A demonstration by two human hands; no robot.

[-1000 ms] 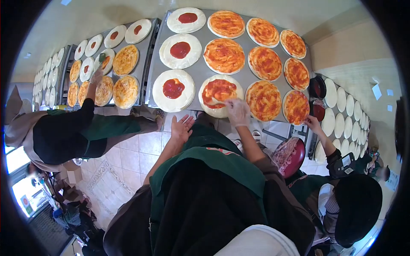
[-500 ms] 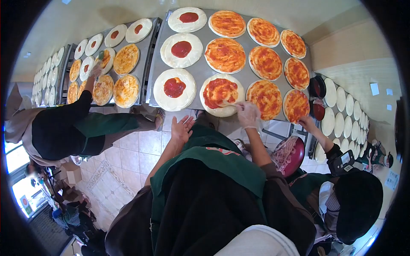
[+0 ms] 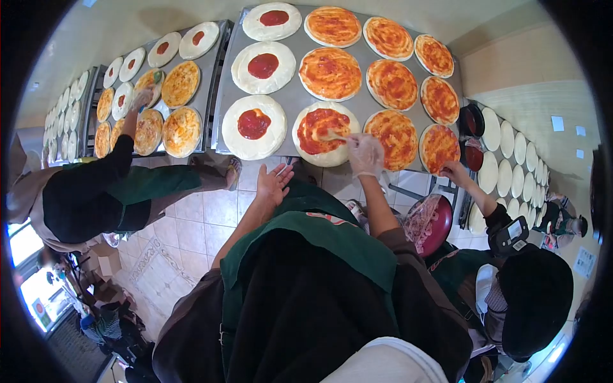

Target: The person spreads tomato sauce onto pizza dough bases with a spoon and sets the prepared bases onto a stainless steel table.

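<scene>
In a clear plastic glove, my right hand [image 3: 366, 155] is closed round the handle of a spoon [image 3: 332, 135]. The spoon's head rests in red sauce on a dough round [image 3: 324, 153] at the near edge of the metal table [image 3: 292, 103]. My bare left hand [image 3: 274, 184] is held palm up with its fingers spread, holding nothing, just below the table's edge. Nearest to it lies a dough round [image 3: 272, 142] with a pool of sauce in its middle. To the right is a round [image 3: 391, 140] covered in sauce.
On the left a co-worker's gloved hand [image 3: 142, 100] is over a second table of rounds. A co-worker's hand [image 3: 454, 172] touches a sauced round at the right; a red bowl [image 3: 438, 223] is below it. Plain dough rounds [image 3: 504, 178] fill another table.
My right hand and the spoon have shifted a little over the same round, whose sauce is spread slightly wider. The whole view has moved slightly. My left hand stays open.
</scene>
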